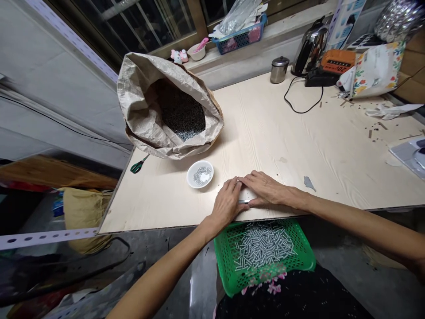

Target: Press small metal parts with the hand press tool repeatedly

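Observation:
My left hand [227, 204] and my right hand [265, 188] lie together on the pale wooden table [299, 146] near its front edge, fingertips touching. Their fingers are pressed close over a small white flat piece [246, 195] with a thin metal part at its near side. A small white bowl [199, 174] holding several small metal pins sits just left of the hands. Below the table edge, on my lap, a green plastic basket [229, 261] holds a heap of the same silver pins. An open woven sack [139, 102] full of dark small parts stands at the back left.
Green-handled scissors [139, 164] lie at the table's left edge. At the back stand a steel canister [279, 69], a kettle [310, 46] with its black cord [300, 108], an orange device [338, 61] and a floral bag [376, 73]. A blue basket [241, 37] sits on the windowsill.

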Demonstrator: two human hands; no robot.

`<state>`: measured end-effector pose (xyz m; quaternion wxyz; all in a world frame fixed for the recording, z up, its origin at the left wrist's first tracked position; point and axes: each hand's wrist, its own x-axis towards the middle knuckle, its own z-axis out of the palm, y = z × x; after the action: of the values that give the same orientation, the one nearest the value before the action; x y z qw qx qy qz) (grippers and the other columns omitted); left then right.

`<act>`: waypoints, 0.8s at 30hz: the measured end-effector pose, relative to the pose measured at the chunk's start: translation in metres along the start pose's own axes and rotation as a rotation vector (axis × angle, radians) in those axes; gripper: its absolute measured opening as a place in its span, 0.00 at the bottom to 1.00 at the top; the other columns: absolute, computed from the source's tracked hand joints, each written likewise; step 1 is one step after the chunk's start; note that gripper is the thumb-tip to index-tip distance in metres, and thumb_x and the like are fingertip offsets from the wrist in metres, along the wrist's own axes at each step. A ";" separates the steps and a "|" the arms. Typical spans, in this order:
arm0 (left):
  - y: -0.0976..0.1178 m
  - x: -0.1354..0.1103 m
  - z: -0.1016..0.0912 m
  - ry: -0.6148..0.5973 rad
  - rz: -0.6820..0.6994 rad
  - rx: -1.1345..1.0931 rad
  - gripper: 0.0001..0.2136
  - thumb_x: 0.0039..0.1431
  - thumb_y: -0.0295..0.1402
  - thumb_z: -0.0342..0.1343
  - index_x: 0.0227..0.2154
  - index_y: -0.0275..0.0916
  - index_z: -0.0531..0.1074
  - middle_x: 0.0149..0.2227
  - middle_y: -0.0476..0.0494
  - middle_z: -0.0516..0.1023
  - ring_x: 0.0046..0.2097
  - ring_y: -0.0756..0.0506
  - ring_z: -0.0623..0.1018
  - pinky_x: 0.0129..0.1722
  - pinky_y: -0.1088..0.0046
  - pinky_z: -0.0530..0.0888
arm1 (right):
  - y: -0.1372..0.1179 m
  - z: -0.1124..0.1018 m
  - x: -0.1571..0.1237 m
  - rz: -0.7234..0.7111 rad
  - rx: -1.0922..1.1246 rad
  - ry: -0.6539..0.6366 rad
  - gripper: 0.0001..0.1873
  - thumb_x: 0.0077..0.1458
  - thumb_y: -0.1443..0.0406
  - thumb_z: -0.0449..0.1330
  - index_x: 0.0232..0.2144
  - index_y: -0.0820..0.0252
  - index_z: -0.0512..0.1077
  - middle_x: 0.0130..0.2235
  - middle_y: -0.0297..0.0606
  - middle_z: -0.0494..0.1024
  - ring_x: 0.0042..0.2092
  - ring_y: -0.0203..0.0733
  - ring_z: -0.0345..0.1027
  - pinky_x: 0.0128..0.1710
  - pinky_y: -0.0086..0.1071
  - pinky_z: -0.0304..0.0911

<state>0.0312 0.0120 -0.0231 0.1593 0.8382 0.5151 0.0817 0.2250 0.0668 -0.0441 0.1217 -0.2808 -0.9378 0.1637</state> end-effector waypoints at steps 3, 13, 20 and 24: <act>-0.007 0.016 0.005 -0.096 0.092 0.027 0.28 0.54 0.40 0.61 0.55 0.38 0.60 0.52 0.36 0.68 0.51 0.38 0.69 0.51 0.56 0.69 | -0.001 -0.001 -0.007 0.014 0.022 0.016 0.34 0.49 0.54 0.66 0.53 0.64 0.62 0.46 0.48 0.70 0.45 0.50 0.61 0.44 0.43 0.60; -0.010 0.021 0.012 -0.030 0.016 0.024 0.10 0.65 0.35 0.47 0.39 0.38 0.71 0.37 0.41 0.73 0.42 0.42 0.70 0.43 0.63 0.70 | -0.004 0.014 0.003 0.112 -0.088 -0.018 0.09 0.62 0.65 0.52 0.31 0.61 0.69 0.33 0.42 0.72 0.36 0.44 0.62 0.37 0.38 0.60; -0.009 0.002 0.004 0.162 -0.033 0.037 0.15 0.62 0.37 0.52 0.49 0.38 0.69 0.54 0.36 0.69 0.54 0.39 0.68 0.51 0.59 0.69 | 0.000 0.003 -0.006 0.094 -0.081 0.106 0.28 0.53 0.55 0.63 0.52 0.63 0.64 0.53 0.52 0.67 0.53 0.54 0.59 0.46 0.45 0.60; -0.014 -0.030 -0.011 0.344 -0.337 0.056 0.12 0.65 0.36 0.47 0.38 0.39 0.75 0.41 0.39 0.74 0.45 0.41 0.71 0.45 0.63 0.70 | -0.004 -0.003 -0.017 0.084 -0.009 0.157 0.25 0.55 0.56 0.62 0.52 0.60 0.65 0.52 0.49 0.68 0.51 0.51 0.60 0.47 0.44 0.60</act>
<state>0.0024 -0.0064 -0.0169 0.0573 0.7182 0.6694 0.1812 0.2378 0.0546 -0.0421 0.1867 -0.3323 -0.9135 0.1421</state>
